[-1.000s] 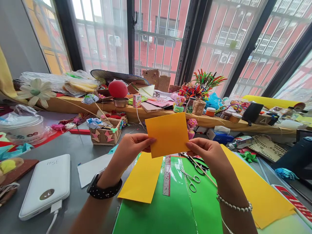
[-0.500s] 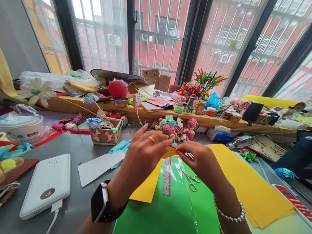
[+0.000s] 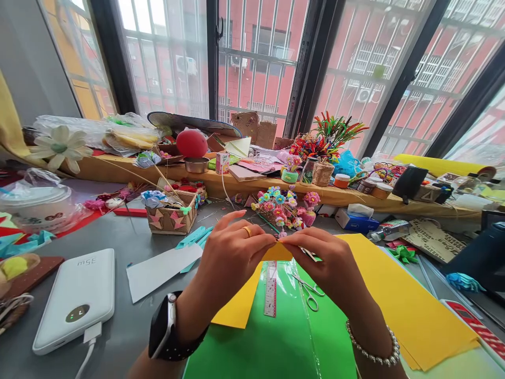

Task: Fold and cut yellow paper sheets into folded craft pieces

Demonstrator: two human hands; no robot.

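Between my hands, above the green mat (image 3: 272,347), is a small yellow paper piece (image 3: 277,252). My left hand (image 3: 236,252) pinches its upper edge with thumb and fingertips. Close beside it, my right hand (image 3: 325,255) pinches the same edge, and a thin silvery object partly shows behind its fingers. Below the paper lie a short clear ruler (image 3: 270,289) with pink edges and small scissors (image 3: 310,292). A yellow sheet (image 3: 236,308) rests under my left wrist, partly hidden by it.
Larger yellow sheets (image 3: 406,300) lie at the right. At the left are a white power bank (image 3: 74,300) with a cable and a white paper strip (image 3: 161,273). Behind stand a cardboard box (image 3: 171,216) and a bunch of craft flowers (image 3: 280,208). A crowded shelf (image 3: 221,184) runs under the windows.
My left hand's fingers have come down and closed on the yellow paper's edge. The piece now hangs spread between both hands. My right hand stays nearly where it was.
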